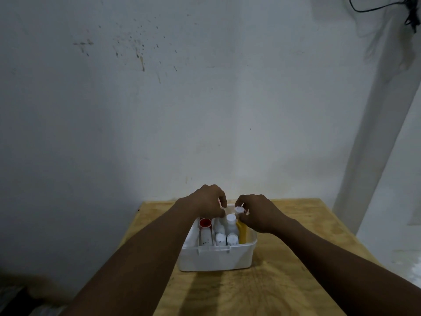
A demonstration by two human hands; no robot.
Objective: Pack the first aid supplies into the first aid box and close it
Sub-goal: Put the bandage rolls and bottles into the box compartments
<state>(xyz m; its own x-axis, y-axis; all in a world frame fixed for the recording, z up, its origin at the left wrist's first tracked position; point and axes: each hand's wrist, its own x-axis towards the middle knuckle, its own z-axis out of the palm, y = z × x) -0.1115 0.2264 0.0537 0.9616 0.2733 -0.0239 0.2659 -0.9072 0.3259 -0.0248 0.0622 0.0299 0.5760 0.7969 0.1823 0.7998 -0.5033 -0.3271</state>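
A white first aid box (pixel 216 258) stands open on a wooden table (pixel 284 281). Inside stand several white bottles (pixel 231 224), a red-capped container (pixel 205 223) at the left and a yellow item (pixel 242 232) at the right. My left hand (pixel 208 200) reaches over the far part of the box with curled fingers; what its fingertips touch is hidden. My right hand (pixel 257 213) pinches a small white-capped bottle (pixel 238 210) at the box's far right corner. No lid is in view.
A stained white wall rises right behind the table. A pale column (pixel 376 144) leans along the right side, with a black cable (pixel 387 5) at the top right. The table's left edge drops off to a dark floor.
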